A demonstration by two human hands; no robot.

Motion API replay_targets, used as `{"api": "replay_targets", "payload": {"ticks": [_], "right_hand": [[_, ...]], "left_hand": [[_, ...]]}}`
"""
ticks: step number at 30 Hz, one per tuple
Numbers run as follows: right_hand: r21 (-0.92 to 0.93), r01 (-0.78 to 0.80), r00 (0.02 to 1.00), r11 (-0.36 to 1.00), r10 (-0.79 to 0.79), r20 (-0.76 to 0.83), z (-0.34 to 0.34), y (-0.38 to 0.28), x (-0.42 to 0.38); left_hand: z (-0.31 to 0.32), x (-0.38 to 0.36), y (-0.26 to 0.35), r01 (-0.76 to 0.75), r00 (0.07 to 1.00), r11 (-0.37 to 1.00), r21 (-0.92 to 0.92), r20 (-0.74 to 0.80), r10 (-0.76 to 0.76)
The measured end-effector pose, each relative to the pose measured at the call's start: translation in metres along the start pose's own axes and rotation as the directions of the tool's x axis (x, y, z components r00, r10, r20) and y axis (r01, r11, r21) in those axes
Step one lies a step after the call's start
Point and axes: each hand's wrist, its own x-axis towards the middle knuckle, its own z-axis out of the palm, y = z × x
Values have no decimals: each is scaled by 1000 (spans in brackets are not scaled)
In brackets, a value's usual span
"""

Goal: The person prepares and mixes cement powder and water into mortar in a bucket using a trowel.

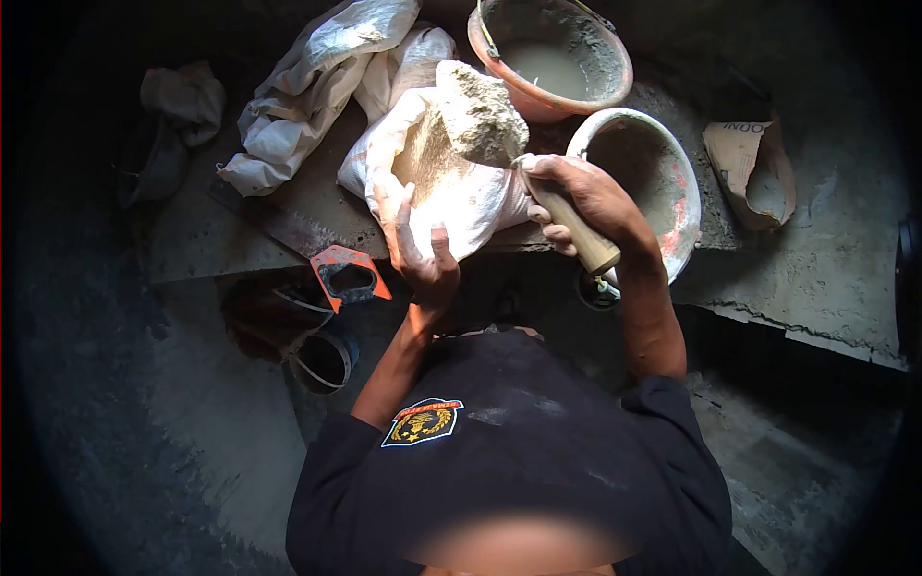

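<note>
Now right hand (586, 206) grips trowel (480, 115), heaped with powder, over sack (451, 187); left hand (418, 245) holds sack mouth open. Bowl (672, 168) at 3 o'clock looks unfilled; scooping underway.

The bucket (550, 60) at twelve o'clock is cut off by the top edge. The trowel (480, 115) blade is buried under powder, its metal hidden. The right hand (588, 200) covers most of the handle. The sack (451, 182) mouth hides what lies inside. At six o'clock the face is blurred.
</note>
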Motion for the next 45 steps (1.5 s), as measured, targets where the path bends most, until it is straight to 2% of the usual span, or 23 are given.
{"api": "replay_targets", "payload": {"ticks": [3, 5, 7, 9, 11, 15, 16, 17, 18, 20, 21, 22, 24, 25, 27, 28, 30, 34, 36, 40, 42, 43, 45], "right_hand": [[15, 25, 999, 1000, -24, -24, -22, -6, -24], [74, 45, 999, 996, -43, -28, -38, -6, -42], [-10, 33, 995, 999, -33, -94, -55, -9, -65], [-43, 19, 984, 999, -26, -176, -72, -6, -86], [-23, -34, 964, 999, 26, -263, -91, -2, -105], [-7, -89, 951, 996, 83, -299, -140, 15, -116], [-143, -134, 959, 981, 92, -267, -153, 20, -110], [-275, -170, 966, 946, 104, -238, -164, 25, -102], [-452, -175, 964, 874, 60, -258, -171, 32, -90], [-842, -234, 935, 486, -124, -331, -179, 47, -65], [-939, -255, 924, 230, -227, -306, -180, 55, -56], [-939, -254, 923, 230, -231, -307, -180, 57, -55], [-969, -235, 895, 73, -374, -245, -175, 59, -55], [-970, -232, 896, 72, -372, -242, -178, 61, -54], [-964, -255, 913, -76, -348, -214, -184, 66, -52], [-964, -257, 912, -71, -349, -218, -187, 65, -53], [-965, -217, 966, -149, -178, -189, -192, 57, -51], [-973, -161, 930, -164, -355, -94, -197, 67, -47], [-969, -86, 986, -230, -161, -49, -203, 60, -47], [-979, -131, 943, -155, -325, -75, -201, 54, -50], [-989, -33, 999, -143, -6, -33, -207, 59, -42], [-989, -37, 999, -144, -9, -36, -210, 59, -45], [-980, -113, 981, -163, -174, -84, -201, 47, -58]], "left_hand": [[13, -7, 11, -29, 998, 1000, -8, 47, 30], [24, -15, 12, -44, 991, 987, -155, 120, 63], [33, -19, 19, -83, 988, 983, -165, 115, 103], [41, -26, 25, 26, 966, 961, -276, 253, 47], [51, -29, 28, 5, 958, 967, -254, 280, 69], [64, -37, 42, 45, 906, 966, -255, 417, 67], [67, -39, 47, 119, 893, 958, -260, 450, 12], [70, -41, 52, 191, 874, 945, -265, 485, -41], [74, -46, 51, 175, 870, 948, -267, 493, -21], [82, -54, 57, 182, 869, 943, -278, 494, -22], [84, -57, 59, 190, 871, 939, -287, 491, -26], [84, -59, 61, 175, 858, 946, -273, 513, -11], [88, -63, 63, 178, 861, 953, -246, 508, -30], [89, -66, 63, 182, 861, 959, -215, 506, -50], [95, -68, 63, 153, 867, 967, -205, 497, -32], [97, -68, 64, 156, 882, 962, -225, 470, -34], [100, -67, 64, 153, 899, 957, -248, 437, -30], [97, -67, 63, 152, 876, 964, -216, 481, -30], [98, -67, 62, 140, 881, 965, -220, 472, -20], [97, -67, 60, 173, 863, 966, -195, 502, -53], [97, -67, 59, 167, 862, 964, -205, 506, -41], [97, -67, 58, 174, 863, 961, -217, 504, -42], [98, -66, 56, 183, 867, 956, -229, 496, -48]]}}
